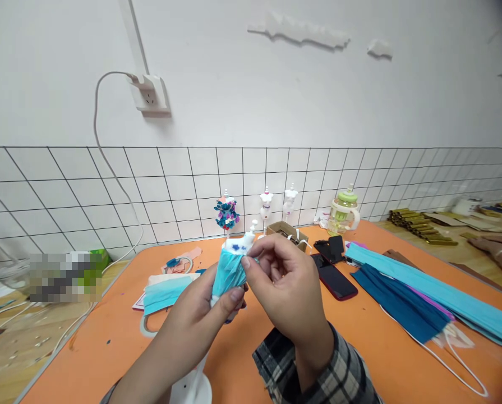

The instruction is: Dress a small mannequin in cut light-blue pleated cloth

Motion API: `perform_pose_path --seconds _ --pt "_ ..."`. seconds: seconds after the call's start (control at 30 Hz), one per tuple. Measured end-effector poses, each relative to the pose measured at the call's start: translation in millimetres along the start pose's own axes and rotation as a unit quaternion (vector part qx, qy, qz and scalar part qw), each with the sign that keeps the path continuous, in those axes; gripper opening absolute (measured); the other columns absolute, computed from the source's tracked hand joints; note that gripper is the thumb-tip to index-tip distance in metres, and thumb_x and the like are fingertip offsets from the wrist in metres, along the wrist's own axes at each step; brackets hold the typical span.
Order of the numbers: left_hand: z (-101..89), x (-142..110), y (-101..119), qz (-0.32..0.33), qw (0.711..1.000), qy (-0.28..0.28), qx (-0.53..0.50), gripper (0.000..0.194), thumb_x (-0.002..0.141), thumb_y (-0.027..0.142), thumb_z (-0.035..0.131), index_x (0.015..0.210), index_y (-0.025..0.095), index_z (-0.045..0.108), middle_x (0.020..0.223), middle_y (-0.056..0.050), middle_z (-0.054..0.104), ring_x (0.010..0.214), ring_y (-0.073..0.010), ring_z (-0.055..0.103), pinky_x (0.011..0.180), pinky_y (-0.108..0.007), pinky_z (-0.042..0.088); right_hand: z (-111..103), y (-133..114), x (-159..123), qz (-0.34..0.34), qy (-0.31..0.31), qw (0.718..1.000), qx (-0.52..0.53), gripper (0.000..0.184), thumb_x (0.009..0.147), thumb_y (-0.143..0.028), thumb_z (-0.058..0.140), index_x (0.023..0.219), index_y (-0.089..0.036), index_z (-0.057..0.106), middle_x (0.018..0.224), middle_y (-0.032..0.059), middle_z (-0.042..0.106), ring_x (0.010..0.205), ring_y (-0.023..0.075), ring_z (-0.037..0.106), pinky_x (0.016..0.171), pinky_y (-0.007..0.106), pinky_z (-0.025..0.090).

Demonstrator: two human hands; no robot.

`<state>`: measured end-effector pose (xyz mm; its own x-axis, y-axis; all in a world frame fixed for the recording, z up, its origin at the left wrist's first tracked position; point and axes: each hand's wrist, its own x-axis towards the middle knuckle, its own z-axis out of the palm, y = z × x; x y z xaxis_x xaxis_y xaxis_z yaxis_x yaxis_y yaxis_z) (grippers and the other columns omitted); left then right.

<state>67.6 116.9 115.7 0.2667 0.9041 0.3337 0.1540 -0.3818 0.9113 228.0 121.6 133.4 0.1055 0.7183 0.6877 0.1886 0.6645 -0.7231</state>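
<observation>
A small white mannequin (251, 238) leans tilted in front of me, its body wrapped in light blue pleated fabric (229, 273). Small dark blue marks show along the white edge at its chest. My left hand (206, 294) is closed round the wrapped body, thumb across the front. At the upper right edge of the fabric, my right hand (286, 280) pinches with thumb and forefinger; the bit between its fingertips is mostly hidden. Below my left hand, the mannequin's white stand and round base (198, 390) show near the bottom of the view.
Behind stand a flower-covered mannequin (227, 214), two bare mannequins (266, 206) and a cardboard box (282, 229). Blue fabric (166, 293) lies left, phones (337, 280) and a dark blue mask (402, 303) right. A bottle (344, 213) is farther back. Another person's hand (497, 247) rests far right.
</observation>
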Motion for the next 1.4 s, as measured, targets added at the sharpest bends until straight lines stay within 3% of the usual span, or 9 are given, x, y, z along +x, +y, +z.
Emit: perform_pose_path --seconds 0.27,0.4,0.53,0.63,0.73,0.83,0.97,1.23,1.4 --pt "-6.7 0.6 -12.8 0.013 0.999 -0.032 0.019 0.010 0.085 0.032 0.073 0.088 0.023 0.073 0.070 -0.002 0.063 0.062 -0.0187 0.053 0.049 -0.023 0.039 -1.8 -0.4 3.6 -0.014 -0.012 0.997 -0.073 0.016 0.081 -0.030 0.073 0.089 -0.023 0.061 0.057 -0.0087 0.035 0.050 0.0087 0.036 0.049 0.022 0.030" --pt "-12.4 9.3 -37.5 -0.066 0.984 -0.041 -0.159 0.027 0.084 0.045 0.075 0.094 0.020 0.073 0.075 -0.003 0.067 0.068 -0.0184 0.061 0.062 -0.027 0.050 -1.2 8.4 -3.9 -0.054 -0.008 0.998 -0.040 0.022 0.086 -0.039 0.067 0.101 -0.024 0.060 0.063 -0.0070 0.035 0.055 0.0108 0.039 0.051 0.023 0.034" --pt "-25.6 18.8 -69.9 -0.110 0.940 0.045 -0.321 0.040 0.077 0.045 0.084 0.103 0.019 0.072 0.087 -0.006 0.071 0.078 -0.0181 0.066 0.074 -0.030 0.056 12.3 59.7 -40.7 -0.053 -0.016 0.998 -0.018 0.019 0.093 -0.033 0.054 0.107 -0.022 0.057 0.066 -0.0052 0.041 0.057 0.0127 0.043 0.053 0.025 0.038" --pt "-30.5 20.6 -87.0 -0.089 0.931 0.060 -0.350 0.050 0.069 0.047 0.090 0.103 0.017 0.071 0.088 -0.005 0.071 0.079 -0.0169 0.066 0.073 -0.029 0.057 26.8 107.8 -79.5 -0.018 -0.111 0.992 -0.052 0.039 0.094 -0.041 0.052 0.125 -0.018 0.054 0.103 0.0096 0.065 0.087 0.0200 0.062 0.073 0.033 0.052" --pt "-24.6 18.6 -94.7 -0.079 0.933 0.057 -0.346 0.056 0.068 0.051 0.089 0.108 0.016 0.070 0.088 -0.006 0.071 0.077 -0.0168 0.066 0.069 -0.027 0.055 37.3 132.4 -107.2 0.016 -0.246 0.969 0.000 0.045 0.099 -0.049 0.041 0.127 -0.018 0.059 0.122 0.0148 0.068 0.114 0.0259 0.063 0.096 0.042 0.051" --pt "-14.5 14.9 -95.3 -0.063 0.937 0.061 -0.338 0.054 0.071 0.055 0.085 0.104 0.015 0.071 0.086 -0.007 0.072 0.077 -0.0178 0.066 0.066 -0.026 0.053 45.2 131.5 -119.0 0.075 -0.344 0.932 0.079 0.039 0.097 -0.050 0.046 0.111 -0.020 0.067 0.101 0.0088 0.076 0.102 0.0249 0.070 0.091 0.040 0.053" --pt "-11.8 10.1 -87.3 -0.058 0.942 0.077 -0.322 0.042 0.080 0.050 0.080 0.100 0.015 0.072 0.091 -0.009 0.074 0.081 -0.0193 0.068 0.066 -0.026 0.052 54.9 124.0 -128.0 0.151 -0.374 0.907 0.119 0.020 0.090 -0.029 0.057 0.106 -0.019 0.063 0.082 0.0030 0.075 0.080 0.0209 0.074 0.076 0.031 0.056" --pt "-34.4 11.3 -76.1 -0.066 0.954 0.007 -0.293 0.049 0.080 0.046 0.079 0.123 0.022 0.070 0.126 -0.015 0.071 0.110 -0.0301 0.066 0.077 -0.033 0.055 51.3 121.4 -126.9 0.097 -0.357 0.929 -0.023 0.016 0.085 -0.015 0.056 0.100 -0.020 0.059 0.091 0.0033 0.074 0.084 0.0192 0.069 0.074 0.026 0.048" --pt "-47.6 12.1 -82.4 -0.014 0.976 0.048 -0.213 0.048 0.082 0.046 0.079 0.123 0.024 0.072 0.132 -0.012 0.069 0.121 -0.0306 0.062 0.093 -0.036 0.052 49.5 119.8 -121.9 0.108 -0.363 0.923 -0.068 0.014 0.088 -0.013 0.052 0.099 -0.019 0.057 0.091 0.0041 0.072 0.083 0.0191 0.067 0.071 0.026 0.044"
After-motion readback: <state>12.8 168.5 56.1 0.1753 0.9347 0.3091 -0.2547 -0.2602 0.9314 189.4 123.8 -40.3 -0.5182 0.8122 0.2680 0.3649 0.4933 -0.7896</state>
